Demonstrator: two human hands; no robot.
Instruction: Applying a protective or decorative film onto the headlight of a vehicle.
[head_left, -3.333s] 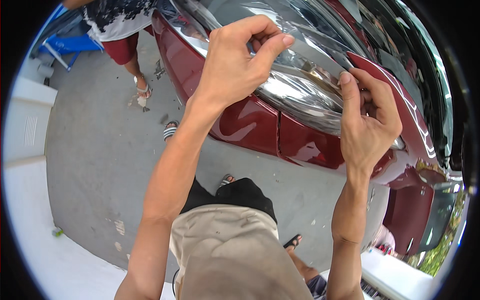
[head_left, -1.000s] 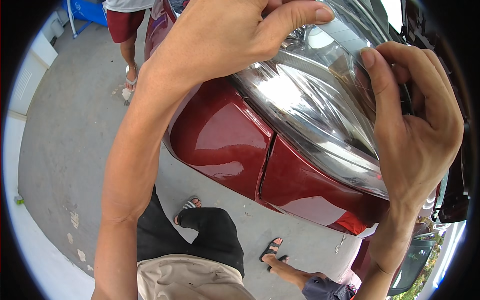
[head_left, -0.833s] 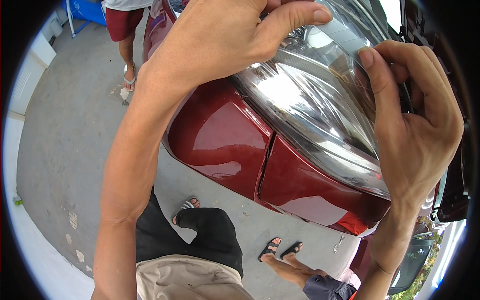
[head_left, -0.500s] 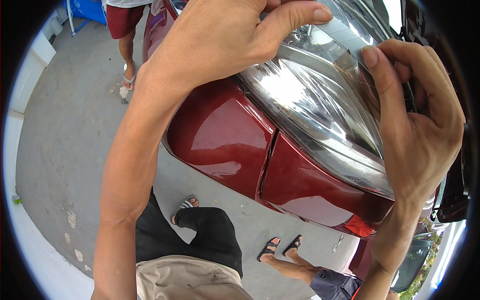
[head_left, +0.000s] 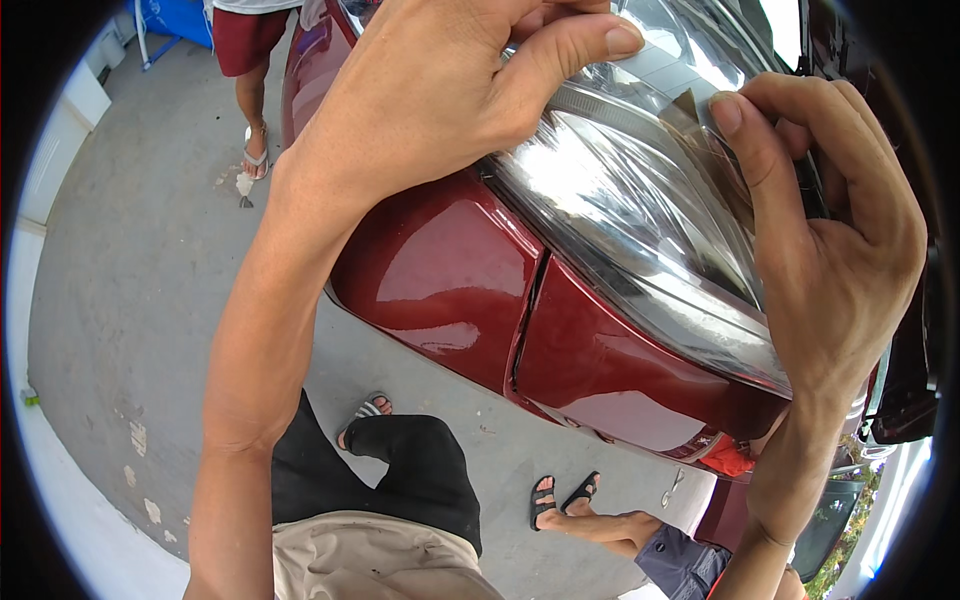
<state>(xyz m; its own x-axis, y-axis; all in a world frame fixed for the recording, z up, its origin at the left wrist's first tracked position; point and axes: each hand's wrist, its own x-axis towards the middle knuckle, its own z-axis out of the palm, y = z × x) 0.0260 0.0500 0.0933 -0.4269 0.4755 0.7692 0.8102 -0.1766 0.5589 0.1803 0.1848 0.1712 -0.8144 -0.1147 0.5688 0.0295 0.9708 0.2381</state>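
A pale, see-through strip (head_left: 665,72) spans the gap between my two hands, over the clear headlight (head_left: 610,200) of a dark red car. My left hand (head_left: 430,100) pinches its left end between thumb and fingers. At the other end my right hand (head_left: 830,190) does the same, its thumb pressed to the fingertips. A brownish corner (head_left: 688,108) shows beside the right thumb; I cannot tell whether it is part of the strip or lies under it. Some of my left fingers are hidden behind the thumb.
The red bumper (head_left: 440,270) and fender (head_left: 630,350) border the headlight. One person (head_left: 255,40) in red shorts stands at the upper left on the grey floor (head_left: 130,260). Another person (head_left: 680,555) in sandals is at the lower right, near a red cloth (head_left: 728,457).
Both hands have shifted slightly left, with the strip still between them. At the lower right, the other person's legs and shorts have moved a little to the right.
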